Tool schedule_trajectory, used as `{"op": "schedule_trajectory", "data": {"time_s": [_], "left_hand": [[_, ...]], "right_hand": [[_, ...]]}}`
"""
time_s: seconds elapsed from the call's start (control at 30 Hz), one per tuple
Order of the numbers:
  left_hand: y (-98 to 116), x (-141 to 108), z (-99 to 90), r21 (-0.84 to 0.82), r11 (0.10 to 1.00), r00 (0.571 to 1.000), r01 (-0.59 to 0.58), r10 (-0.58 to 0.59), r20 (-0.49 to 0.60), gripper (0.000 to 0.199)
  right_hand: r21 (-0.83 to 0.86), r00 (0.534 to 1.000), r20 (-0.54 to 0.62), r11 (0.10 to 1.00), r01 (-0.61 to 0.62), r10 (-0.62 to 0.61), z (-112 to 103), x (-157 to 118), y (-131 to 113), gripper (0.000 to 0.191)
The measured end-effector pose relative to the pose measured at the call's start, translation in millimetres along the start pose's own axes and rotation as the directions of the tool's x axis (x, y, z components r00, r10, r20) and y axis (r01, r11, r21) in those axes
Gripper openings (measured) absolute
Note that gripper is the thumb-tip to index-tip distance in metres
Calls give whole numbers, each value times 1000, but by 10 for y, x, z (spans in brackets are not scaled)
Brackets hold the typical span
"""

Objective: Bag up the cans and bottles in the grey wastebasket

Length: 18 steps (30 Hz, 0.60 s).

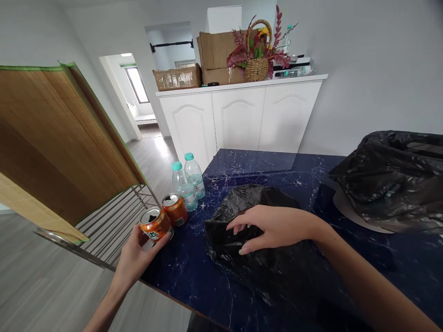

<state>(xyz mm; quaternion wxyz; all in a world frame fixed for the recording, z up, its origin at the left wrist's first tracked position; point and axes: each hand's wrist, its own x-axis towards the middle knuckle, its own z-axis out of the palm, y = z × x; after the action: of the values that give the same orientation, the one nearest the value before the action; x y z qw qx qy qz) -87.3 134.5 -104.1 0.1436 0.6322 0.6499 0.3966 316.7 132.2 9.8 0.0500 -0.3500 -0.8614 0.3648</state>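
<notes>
At the table's left edge, my left hand (136,253) has its thumb and fingers around an orange soda can (157,225) with an opened top. A second orange can (176,210) stands right behind it. Two clear plastic bottles, a nearer bottle (184,186) and a farther bottle (195,176), stand upright past the cans with teal caps on. My right hand (268,227) hovers over the mouth of a black plastic bag (242,263) lying on the table, fingers apart and curved, nothing visible in them. The bag's inside is dark.
The dark blue marbled table (183,276) carries another black bag over a bin (391,180) at the right. Left of the table stands a metal rack (107,226) with a bamboo mat (69,138). Behind is a white cabinet (238,115) with cardboard boxes (218,53) and a flower basket (256,69).
</notes>
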Motion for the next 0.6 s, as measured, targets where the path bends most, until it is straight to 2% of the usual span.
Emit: {"op": "schedule_trajectory", "data": {"time_s": [0.1,0.3,0.4,0.47,0.53,0.6], "left_hand": [[-36,10,30,-10,1000,998,27,-26,63,63],[-127,-6,102,10,999,997,47,-47,61,65],[-199,-20,114,27,1000,1000,-11,11,-14,84],[-195,-69,107,77,994,989,-81,90,-116,102],[-108,-179,107,174,971,940,-166,209,-271,104],[63,-348,145,253,931,849,-261,347,-400,86]], "right_hand": [[8,1000,1,1000,-14,14,-36,-56,15,66],[-7,998,-33,999,-47,47,-158,-235,40,69],[7,997,-61,999,-49,49,-232,-344,29,65],[29,995,-89,999,-43,45,-278,-414,-6,58],[55,990,-134,998,-30,37,-313,-472,-51,49],[44,970,-240,999,-30,40,-328,-511,-77,43]]}}
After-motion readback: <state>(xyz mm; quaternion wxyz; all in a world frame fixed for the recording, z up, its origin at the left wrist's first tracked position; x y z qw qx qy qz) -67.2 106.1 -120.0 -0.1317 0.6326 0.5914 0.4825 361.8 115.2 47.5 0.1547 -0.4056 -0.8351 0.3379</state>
